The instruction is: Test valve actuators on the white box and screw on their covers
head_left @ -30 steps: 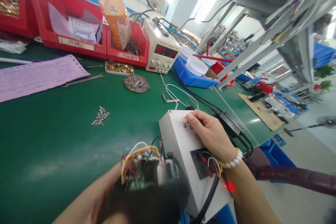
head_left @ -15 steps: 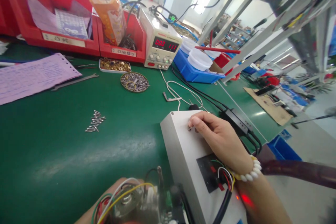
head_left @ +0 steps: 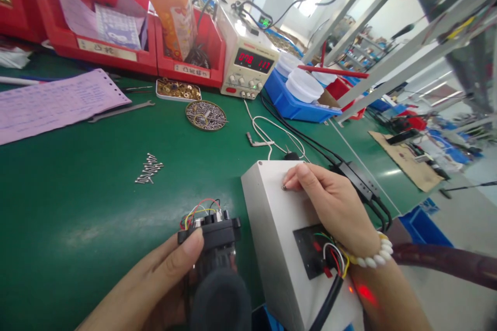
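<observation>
My left hand [head_left: 166, 274] is wrapped round a black device [head_left: 217, 235] with thin coloured wires at its far end; its thumb lies on the black housing. The device's rounded near end is blurred and close to the camera. To the right stands a grey box [head_left: 272, 212] with a black panel [head_left: 305, 256], where coloured wires from a thick black cable [head_left: 328, 302] are connected. Over the box top, my right hand [head_left: 330, 196] pinches a small metal toggle switch [head_left: 284, 186] between thumb and fingers. Red light falls on the right wrist below a beaded bracelet.
A power supply [head_left: 248, 70] with lit red digits stands behind, beside red bins [head_left: 190, 75]. Loose screws [head_left: 149, 169], a round dish of screws [head_left: 205, 115], a tray of brass parts [head_left: 178, 90], a wrench [head_left: 122, 111] and a pink sheet [head_left: 62, 106] lie on the green table.
My left hand has turned the device, so its black housing now faces me and the wires point away. The power supply's digits have changed. My right hand stays at the switch.
</observation>
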A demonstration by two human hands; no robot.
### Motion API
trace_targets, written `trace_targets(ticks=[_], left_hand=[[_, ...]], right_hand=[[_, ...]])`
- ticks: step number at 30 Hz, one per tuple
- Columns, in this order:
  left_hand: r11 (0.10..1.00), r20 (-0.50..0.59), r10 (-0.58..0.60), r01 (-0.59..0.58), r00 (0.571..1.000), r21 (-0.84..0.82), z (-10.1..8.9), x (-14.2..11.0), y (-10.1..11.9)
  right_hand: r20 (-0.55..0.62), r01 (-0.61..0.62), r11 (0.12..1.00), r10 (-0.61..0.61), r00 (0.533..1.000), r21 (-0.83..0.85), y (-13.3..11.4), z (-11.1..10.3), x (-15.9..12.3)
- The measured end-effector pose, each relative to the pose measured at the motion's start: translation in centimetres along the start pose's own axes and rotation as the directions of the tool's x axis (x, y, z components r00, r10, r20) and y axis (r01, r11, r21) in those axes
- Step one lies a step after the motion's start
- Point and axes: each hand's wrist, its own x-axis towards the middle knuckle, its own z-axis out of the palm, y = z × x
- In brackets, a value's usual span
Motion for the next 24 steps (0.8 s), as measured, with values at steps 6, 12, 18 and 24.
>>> trace_targets(ticks=[6, 12, 18, 24], left_hand=[[0.998, -0.048, 0.018, -0.015, 0.999, 0.061, -0.02, 0.39, 0.73], [0.988, -0.119, 0.059, -0.041, 0.991, 0.150, 0.40, 0.26, 0.74], [0.984, -0.230, 0.061, -0.019, 0.971, 0.177, 0.20, 0.25, 0.39], [0.985, -0.231, 0.043, -0.002, 0.972, 0.172, 0.27, 0.24, 0.58]], right_hand=[[0.031, 0.014, 1.000, -0.014, 0.999, 0.004, -0.07, -0.11, 0.00], [0.057, -0.001, 0.998, -0.002, 0.998, 0.060, -0.17, -0.23, 0.03], [0.067, -0.003, 0.998, -0.002, 0.998, 0.068, 0.01, 0.03, 0.07], [0.064, -0.004, 0.999, 0.001, 0.998, 0.049, -0.06, -0.15, 0.08]])
